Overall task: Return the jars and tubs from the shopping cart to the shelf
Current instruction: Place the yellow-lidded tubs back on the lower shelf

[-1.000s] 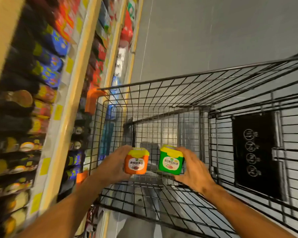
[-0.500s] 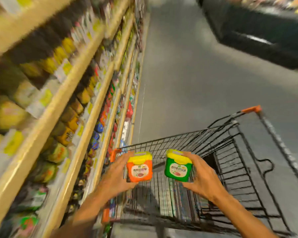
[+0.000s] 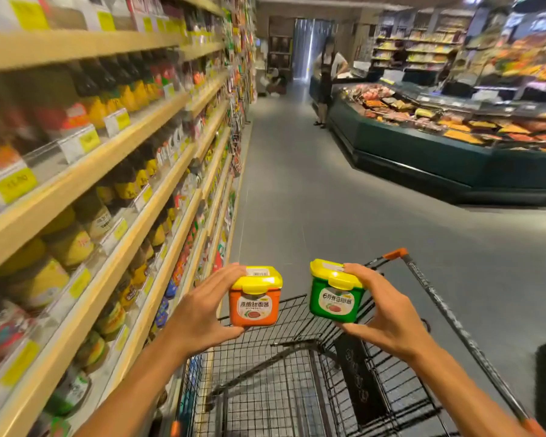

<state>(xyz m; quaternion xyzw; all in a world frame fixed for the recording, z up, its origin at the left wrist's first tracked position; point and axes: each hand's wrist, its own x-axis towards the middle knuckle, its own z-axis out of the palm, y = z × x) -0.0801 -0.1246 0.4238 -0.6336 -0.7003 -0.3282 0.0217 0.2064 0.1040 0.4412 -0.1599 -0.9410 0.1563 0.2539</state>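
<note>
Two tubs held up over the cart, shelving on our left.

Largest first: the shelf run (image 3: 114, 159) fills our left side, several tiers packed with jars and bottles, too blurred to count. A chilled counter (image 3: 423, 152) lies across the aisle, with a person (image 3: 327, 80) standing at its far end. One wire shopping cart (image 3: 281, 373) sits below our arms, nothing visible in its basket. We count two tubs, both yellow-lidded. Our left hand (image 3: 199, 313) clasps the orange tub (image 3: 254, 305), thumb under its base, fingertips on the lid's left edge. Our right hand (image 3: 388, 313) clasps the green tub (image 3: 334, 298) likewise, fingers over the lid, thumb beneath. The tubs hang side by side, apart, above the cart's front rim, clear of the shelf.
</note>
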